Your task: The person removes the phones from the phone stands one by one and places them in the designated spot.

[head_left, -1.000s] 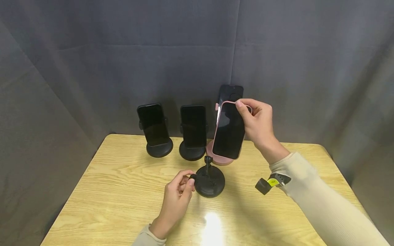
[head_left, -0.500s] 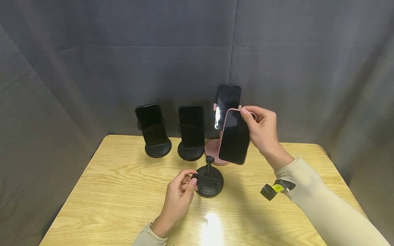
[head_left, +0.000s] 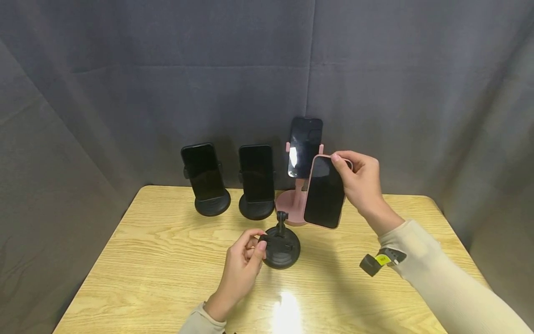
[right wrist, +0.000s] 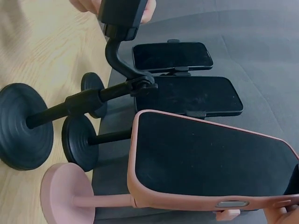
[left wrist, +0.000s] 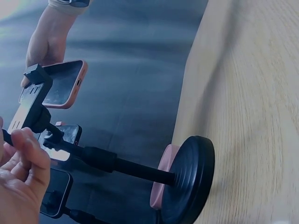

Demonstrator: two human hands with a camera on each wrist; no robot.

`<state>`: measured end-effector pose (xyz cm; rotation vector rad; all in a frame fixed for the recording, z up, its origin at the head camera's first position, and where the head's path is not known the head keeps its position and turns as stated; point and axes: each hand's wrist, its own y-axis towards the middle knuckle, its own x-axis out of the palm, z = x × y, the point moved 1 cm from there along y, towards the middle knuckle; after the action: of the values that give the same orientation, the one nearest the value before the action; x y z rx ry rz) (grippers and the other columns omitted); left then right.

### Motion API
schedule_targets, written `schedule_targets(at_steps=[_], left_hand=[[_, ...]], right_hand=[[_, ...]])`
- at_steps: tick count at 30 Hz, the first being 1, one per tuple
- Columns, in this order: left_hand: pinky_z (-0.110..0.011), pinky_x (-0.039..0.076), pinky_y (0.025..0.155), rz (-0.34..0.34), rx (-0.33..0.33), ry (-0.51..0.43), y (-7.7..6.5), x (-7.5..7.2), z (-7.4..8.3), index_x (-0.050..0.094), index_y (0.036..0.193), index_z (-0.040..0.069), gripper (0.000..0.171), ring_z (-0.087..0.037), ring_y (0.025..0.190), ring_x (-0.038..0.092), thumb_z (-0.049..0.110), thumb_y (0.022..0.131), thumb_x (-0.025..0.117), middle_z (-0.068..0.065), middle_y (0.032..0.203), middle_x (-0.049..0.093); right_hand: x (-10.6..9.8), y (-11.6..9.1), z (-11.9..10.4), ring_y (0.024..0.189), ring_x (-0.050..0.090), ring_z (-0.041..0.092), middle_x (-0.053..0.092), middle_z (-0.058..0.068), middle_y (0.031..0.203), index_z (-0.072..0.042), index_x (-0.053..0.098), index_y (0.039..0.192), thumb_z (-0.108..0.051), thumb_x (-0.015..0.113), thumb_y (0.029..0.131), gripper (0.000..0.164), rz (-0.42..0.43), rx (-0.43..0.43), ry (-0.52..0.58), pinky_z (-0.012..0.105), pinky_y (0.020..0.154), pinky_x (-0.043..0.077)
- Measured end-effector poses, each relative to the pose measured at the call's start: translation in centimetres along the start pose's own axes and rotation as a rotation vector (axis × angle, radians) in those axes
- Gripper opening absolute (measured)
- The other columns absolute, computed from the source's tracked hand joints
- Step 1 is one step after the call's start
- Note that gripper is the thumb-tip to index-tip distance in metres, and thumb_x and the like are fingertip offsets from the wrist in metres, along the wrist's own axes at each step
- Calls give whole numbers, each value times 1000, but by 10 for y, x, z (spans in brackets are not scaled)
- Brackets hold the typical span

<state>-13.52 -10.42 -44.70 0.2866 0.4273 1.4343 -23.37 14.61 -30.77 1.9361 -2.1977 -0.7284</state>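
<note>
My right hand [head_left: 360,181] pinches the top corner of a phone in a pink case [head_left: 325,192], dark screen toward me, held above the table. My left hand [head_left: 239,271] holds one end of the clamp [left wrist: 32,105] of a black phone stand [head_left: 282,255], whose round base rests on the table. That clamp has no phone in it. Behind the held phone stands a pink phone stand [head_left: 285,204] with a black phone [head_left: 305,144] in its clamp. The lower right of that phone's holder is partly hidden by the pink-cased phone.
Two more black stands bear upright phones at the back: one at the left [head_left: 203,171] and one in the middle [head_left: 256,174]. A grey curtain [head_left: 233,83] hangs behind the wooden table [head_left: 158,260]. A strap with a black piece [head_left: 370,264] hangs from my right wrist.
My right hand has carried the pink-cased phone right and down, uncovering more of the pink stand and its phone. The left hand keeps its hold on the clamp with little movement.
</note>
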Motion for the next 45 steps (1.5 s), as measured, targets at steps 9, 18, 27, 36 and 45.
schedule_targets(at_steps=[9, 18, 27, 36, 45], left_hand=[[-17, 37, 39, -13, -11, 1, 4, -3, -1, 57, 116, -4, 15, 5, 47, 41, 4, 103, 54, -17, 72, 57], [-17, 37, 39, -18, -32, -23, 5, -6, -2, 56, 117, -5, 16, 3, 47, 41, 5, 105, 53, -24, 73, 56], [-18, 38, 39, -17, -44, -44, 5, -5, -2, 55, 117, -5, 16, 2, 47, 41, 6, 105, 53, -24, 73, 55], [-17, 37, 40, -17, -49, -64, 8, -4, -1, 55, 116, -5, 16, 3, 46, 40, 5, 105, 53, -24, 72, 54], [-17, 37, 41, -22, -69, -57, 9, -2, 0, 56, 119, -3, 18, 1, 47, 41, 9, 106, 51, -26, 73, 55]], right_hand=[[-7, -1, 11, 62, 67, -4, 67, -24, 71, 13, 69, 108, -13, 63, 100, 27, -7, 38, -42, 15, 61, 56], [-12, -1, 26, 61, 63, -4, 63, -24, 70, 9, 70, 112, -18, 63, 101, 30, -11, 81, -116, 15, 59, 55], [-19, -8, 42, 59, 62, -5, 64, -24, 67, 12, 68, 112, -17, 62, 101, 31, -1, 113, -99, 15, 56, 54], [-25, -12, 53, 58, 61, -5, 63, -25, 66, 13, 68, 112, -16, 62, 101, 31, 2, 126, -119, 15, 55, 54], [-29, -17, 61, 58, 60, -6, 62, -25, 67, 13, 68, 112, -17, 61, 102, 33, -9, 136, -132, 15, 55, 53]])
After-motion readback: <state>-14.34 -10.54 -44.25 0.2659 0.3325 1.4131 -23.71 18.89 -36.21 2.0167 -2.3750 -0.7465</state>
